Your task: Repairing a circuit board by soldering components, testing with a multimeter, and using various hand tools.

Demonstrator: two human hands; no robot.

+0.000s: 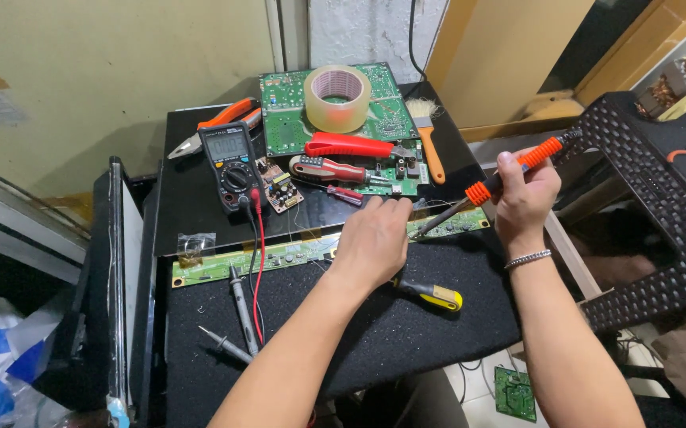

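My right hand (524,194) grips a soldering iron (492,183) with an orange and black handle, its tip pointing down-left onto a long narrow green circuit strip (279,257) at the front edge of a dark panel. My left hand (372,238) rests knuckles-up on that strip just left of the iron's tip, fingers curled; whether it pinches anything is hidden. A yellow-handled screwdriver (436,295) lies on the black mat (375,333) just below my left wrist.
A multimeter (230,164) with red and black leads, its probes (240,305) on the mat. Behind: a green circuit board (287,111), tape roll (337,97), red pliers (351,146), red screwdriver (329,170), brush (429,143), orange cutters (220,120). Black perforated stool (660,198) at right.
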